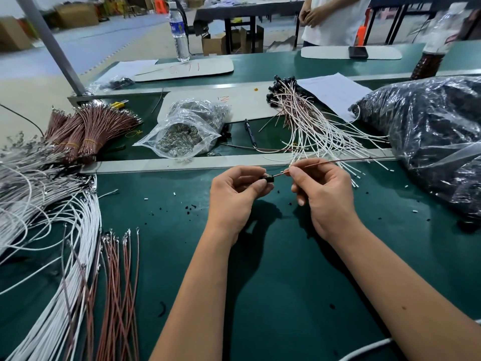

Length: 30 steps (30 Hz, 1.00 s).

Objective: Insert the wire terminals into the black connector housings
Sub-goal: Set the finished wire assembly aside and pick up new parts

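My left hand (235,194) pinches a small black connector housing (269,178) above the green mat. My right hand (321,194) pinches a brown wire (338,162) close to its terminal end, which meets the housing's right side. The wire's free length runs off to the right, level with the metal rail. Loose brown wires (119,282) with terminals lie at the lower left beside white wires (46,256).
Finished white and brown wires with black housings (312,118) fan out beyond the rail. A large clear bag of black parts (429,136) sits at the right, a zip bag of metal terminals (179,136) in the middle, bundled brown wires (86,131) at left. A person stands at the far table.
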Motion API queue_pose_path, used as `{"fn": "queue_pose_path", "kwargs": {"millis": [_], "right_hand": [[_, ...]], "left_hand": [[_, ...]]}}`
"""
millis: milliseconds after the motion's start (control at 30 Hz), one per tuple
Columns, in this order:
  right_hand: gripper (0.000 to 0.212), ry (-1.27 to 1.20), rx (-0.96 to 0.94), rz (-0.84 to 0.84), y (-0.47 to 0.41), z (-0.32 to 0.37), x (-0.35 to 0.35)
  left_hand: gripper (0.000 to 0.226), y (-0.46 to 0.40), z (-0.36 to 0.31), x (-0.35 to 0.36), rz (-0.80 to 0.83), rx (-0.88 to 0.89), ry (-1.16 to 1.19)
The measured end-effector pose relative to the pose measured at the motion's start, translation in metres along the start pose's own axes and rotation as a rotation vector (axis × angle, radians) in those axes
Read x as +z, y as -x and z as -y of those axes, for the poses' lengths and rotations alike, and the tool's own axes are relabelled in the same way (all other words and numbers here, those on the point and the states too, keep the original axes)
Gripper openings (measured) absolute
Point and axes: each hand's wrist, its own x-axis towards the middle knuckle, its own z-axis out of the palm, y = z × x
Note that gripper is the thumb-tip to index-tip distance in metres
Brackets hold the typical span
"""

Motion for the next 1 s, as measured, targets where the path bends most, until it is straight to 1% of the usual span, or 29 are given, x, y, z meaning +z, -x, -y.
{"fn": "queue_pose_path", "kwargs": {"millis": [67, 333, 467, 600, 667, 733, 833, 867, 933, 1000], "right_hand": [[0.013, -0.005, 0.0, -0.009, -0.0007, -0.0008, -0.0011], [0.007, 0.036, -0.018, 0.039, -0.001, -0.0024, 0.0001], [0.008, 0.079, -0.029, 0.057, -0.0005, -0.004, 0.0003], [0.009, 0.073, 0.007, 0.049, -0.0017, -0.0038, 0.0002], [0.011, 0.077, 0.028, 0.067, -0.0017, -0.0032, 0.0003], [0.014, 0.086, 0.031, 0.088, -0.0014, -0.0031, 0.0008], [0.01, 0.048, 0.034, 0.117, -0.0015, -0.0019, 0.0015], [0.015, 0.015, 0.043, 0.12, -0.002, -0.0018, 0.0019], [0.024, -0.035, 0.065, 0.102, -0.0028, -0.002, 0.0023], [0.022, -0.019, 0.052, 0.055, -0.003, -0.0024, 0.002]], "left_hand": [[0.017, -0.0006, 0.0004, -0.0004, -0.005, -0.003, 0.001], [0.008, 0.0, 0.0008, 0.0001, 0.002, -0.025, -0.052], [0.004, 0.0011, -0.0004, 0.0024, 0.018, -0.026, -0.057], [0.004, 0.0021, -0.0004, 0.0041, 0.033, -0.018, -0.077], [0.005, 0.0028, 0.0003, 0.0041, 0.045, -0.009, -0.112], [0.004, 0.003, 0.0006, 0.003, 0.062, 0.02, -0.196], [0.006, 0.0021, 0.0013, 0.002, 0.078, 0.067, -0.343], [0.007, 0.0016, 0.0009, 0.0022, 0.074, 0.07, -0.357], [0.008, 0.0017, 0.0, 0.0022, 0.068, 0.074, -0.362], [0.01, 0.0022, -0.0007, 0.0023, 0.072, 0.089, -0.378]]}}
